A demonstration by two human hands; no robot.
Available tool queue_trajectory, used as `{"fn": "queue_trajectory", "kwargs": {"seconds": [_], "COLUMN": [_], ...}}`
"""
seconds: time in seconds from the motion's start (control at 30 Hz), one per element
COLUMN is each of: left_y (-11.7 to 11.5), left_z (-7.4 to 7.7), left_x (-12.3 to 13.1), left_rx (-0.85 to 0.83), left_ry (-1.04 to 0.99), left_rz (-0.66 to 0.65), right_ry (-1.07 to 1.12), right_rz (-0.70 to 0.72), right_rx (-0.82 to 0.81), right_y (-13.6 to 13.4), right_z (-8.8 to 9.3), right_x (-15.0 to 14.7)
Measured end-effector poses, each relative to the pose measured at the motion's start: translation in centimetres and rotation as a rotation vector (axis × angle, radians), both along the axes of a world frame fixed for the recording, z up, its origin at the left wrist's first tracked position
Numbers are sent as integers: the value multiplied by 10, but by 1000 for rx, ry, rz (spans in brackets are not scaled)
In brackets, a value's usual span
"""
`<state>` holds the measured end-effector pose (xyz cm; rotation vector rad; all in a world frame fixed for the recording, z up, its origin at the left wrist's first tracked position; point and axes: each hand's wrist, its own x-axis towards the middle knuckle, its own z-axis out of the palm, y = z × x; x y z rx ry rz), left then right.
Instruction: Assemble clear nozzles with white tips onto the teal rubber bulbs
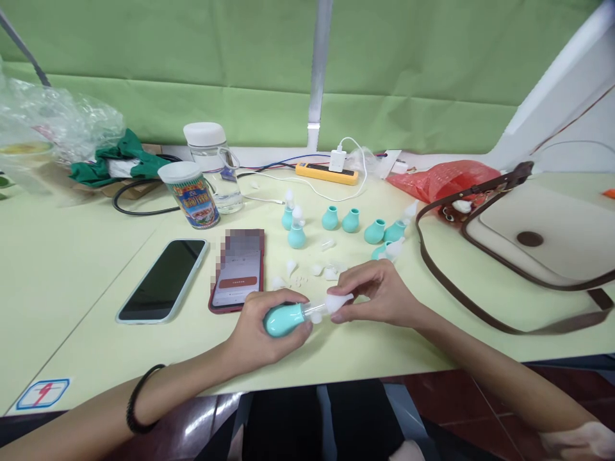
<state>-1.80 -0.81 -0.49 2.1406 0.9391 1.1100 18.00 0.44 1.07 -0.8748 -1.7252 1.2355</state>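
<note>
My left hand (269,326) is wrapped round a teal squeeze bulb (283,320), which lies tilted on its side with a clear tube (314,309) at its mouth. Between the thumb and fingers of my right hand (379,294) is a white tapered nozzle tip (339,302), at the tube's far end. Whether the tip is seated on the tube I cannot tell. Beyond my hands lie small white and clear parts (331,272). Farther back stand a bare teal bulb (330,218) and a bulb with its top fitted (296,235), among several others.
Left of my hands lie a black-screened phone (163,282) and a red-cased phone (239,272). Behind them stand a noodle cup (192,195) and a water bottle (218,169). A yellow power strip (327,173) lies at the back. A handbag (538,224) with its strap occupies the right.
</note>
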Motion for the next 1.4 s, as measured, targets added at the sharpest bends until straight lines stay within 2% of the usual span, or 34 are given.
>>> {"fn": "queue_trajectory", "kwargs": {"seconds": [0.17, 0.27, 0.43, 0.7, 0.93, 1.1, 1.2, 1.4], "left_y": [3, 5, 6, 4, 3, 5, 5, 2], "left_z": [2, 2, 0, 2, 5, 5, 4, 1], "left_x": [-1, -2, -2, 0, -3, -4, -4, -3], "left_rx": [-85, -81, -62, -59, -159, -326, -275, -45], "left_ry": [25, 28, 35, 19, -11, -38, -27, 1], "left_rz": [-55, -69, -60, -64, -83, -118, -96, -98], "right_ry": [-107, -186, -248, -106, 56, 27, -13, 5], "right_rz": [58, 64, -58, -51, 23, 59, 52, 132], "right_rx": [120, 142, 147, -42, -1, 67, 61, -106], "right_y": [1, 1, -2, -4, -3, -4, -4, 0], "right_z": [5, 6, 2, 1, -1, 1, 0, -6], "right_x": [4, 4, 0, -4, -3, -2, -3, -3]}}
